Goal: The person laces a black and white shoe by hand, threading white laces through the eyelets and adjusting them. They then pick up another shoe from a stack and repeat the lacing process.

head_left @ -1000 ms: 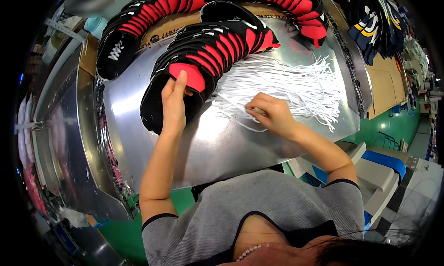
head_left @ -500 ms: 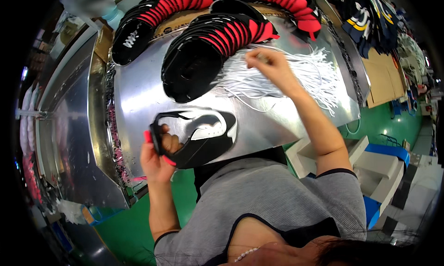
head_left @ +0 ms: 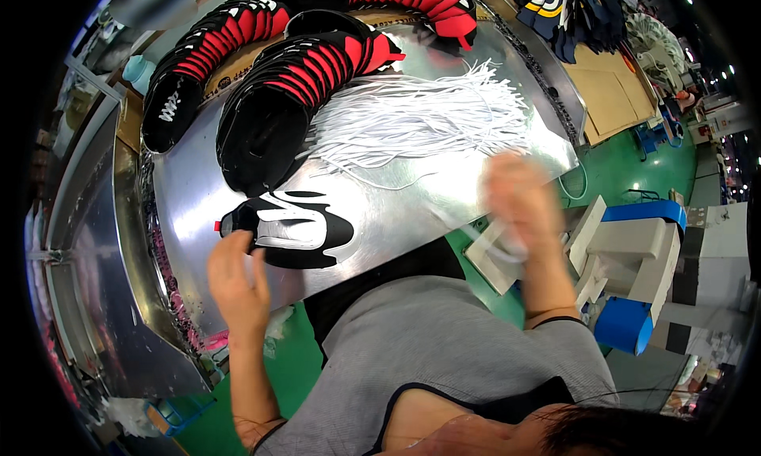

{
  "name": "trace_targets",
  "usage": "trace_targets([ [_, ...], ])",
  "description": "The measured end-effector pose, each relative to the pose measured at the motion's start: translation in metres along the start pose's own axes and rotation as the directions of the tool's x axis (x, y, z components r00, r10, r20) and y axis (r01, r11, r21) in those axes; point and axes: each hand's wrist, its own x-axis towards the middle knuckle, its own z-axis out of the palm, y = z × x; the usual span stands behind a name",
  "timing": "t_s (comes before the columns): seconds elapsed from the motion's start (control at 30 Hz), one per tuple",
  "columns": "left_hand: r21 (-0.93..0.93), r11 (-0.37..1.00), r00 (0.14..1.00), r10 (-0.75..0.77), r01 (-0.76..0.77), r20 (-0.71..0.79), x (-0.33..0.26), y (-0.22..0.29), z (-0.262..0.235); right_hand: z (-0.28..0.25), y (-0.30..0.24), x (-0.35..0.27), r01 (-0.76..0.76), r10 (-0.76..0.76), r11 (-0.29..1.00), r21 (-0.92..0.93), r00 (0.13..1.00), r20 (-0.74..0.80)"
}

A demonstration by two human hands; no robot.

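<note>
A black and white shoe upper [head_left: 339, 232] lies on the metal tabletop, its white lining and tongue facing up and a small red tab at its heel. My left hand [head_left: 238, 286] is beside the heel end with thumb and fingers apart; whether the fingertips touch the upper I cannot tell. Off to the right, my right hand [head_left: 523, 202] is smeared by motion. A blurred white shoelace [head_left: 503, 254] trails from it, and its fingers appear closed on the lace. A large bundle of white shoelaces [head_left: 420, 115] is spread beyond the upper.
Stacked black and red shoe uppers [head_left: 273, 91] curve across the back of the metal tabletop [head_left: 396, 218]. Raised metal edging [head_left: 139, 210] runs along the left. A beige and blue plastic rack [head_left: 626, 242] stands at right, near cardboard sheets [head_left: 610, 95] and dark uppers [head_left: 575, 16].
The shoe upper went from my left hand onto the tabletop, and that hand has opened. My right hand has moved from the lace bundle toward the near right, with a white shoelace trailing.
</note>
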Motion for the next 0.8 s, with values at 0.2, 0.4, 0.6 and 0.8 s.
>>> trace_targets([
  [0.2, 0.051, 0.982, 0.722, -0.167, 0.180, 0.672, 0.036, -0.017, 0.023, 0.128, 0.131, 0.062, -0.296, 0.260, 0.938, 0.183, 0.945, 0.197],
  [0.4, -0.210, -0.010, 0.208, -0.103, 0.978, 0.973, 0.045, -0.028, 0.062, 0.137, 0.152, 0.071, -0.222, 0.211, 0.972, 0.073, 0.968, 0.139],
  [0.6, -0.589, 0.018, 0.563, -0.320, 0.808, 0.762, 0.033, 0.034, 0.057, 0.126, 0.124, 0.061, -0.257, 0.228, 0.953, 0.162, 0.957, 0.178],
  [0.8, -0.717, -0.114, 0.685, -0.227, 0.687, 0.693, 0.012, 0.034, 0.075, 0.126, 0.120, 0.061, -0.193, 0.183, 0.981, 0.032, 0.962, 0.201],
])
